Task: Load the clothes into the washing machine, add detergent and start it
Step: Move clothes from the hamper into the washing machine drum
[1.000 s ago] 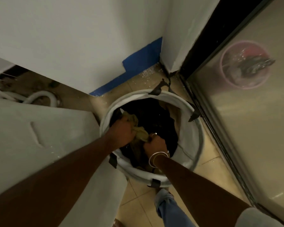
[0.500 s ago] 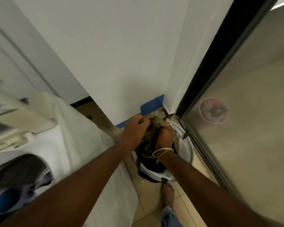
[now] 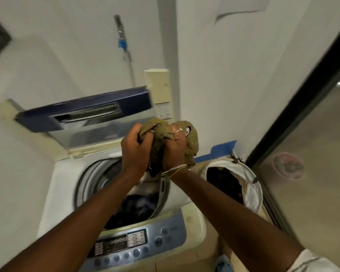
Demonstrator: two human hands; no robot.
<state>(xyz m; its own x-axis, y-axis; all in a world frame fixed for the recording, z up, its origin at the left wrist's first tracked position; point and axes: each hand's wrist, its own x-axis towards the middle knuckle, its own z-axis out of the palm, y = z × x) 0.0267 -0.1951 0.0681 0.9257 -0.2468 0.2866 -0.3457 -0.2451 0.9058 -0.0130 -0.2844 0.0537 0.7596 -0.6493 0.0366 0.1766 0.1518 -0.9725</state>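
Olive-green garment [image 3: 186, 143], bunched, clenched jointly by left hand [image 3: 136, 152] and right hand [image 3: 174, 152] above the open drum of the top-loading washing machine [image 3: 53, 193], lid [image 3: 84, 114] raised, dark clothes [image 3: 137, 206] inside; white laundry basket [image 3: 251, 185] beside machine on floor.

2 hands [image 3: 155, 150] grip clothes [image 3: 186, 138] (bunched).

An olive-green bundle of clothes [image 3: 186, 146] is held bunched above the open top-loading washing machine [image 3: 63, 173].
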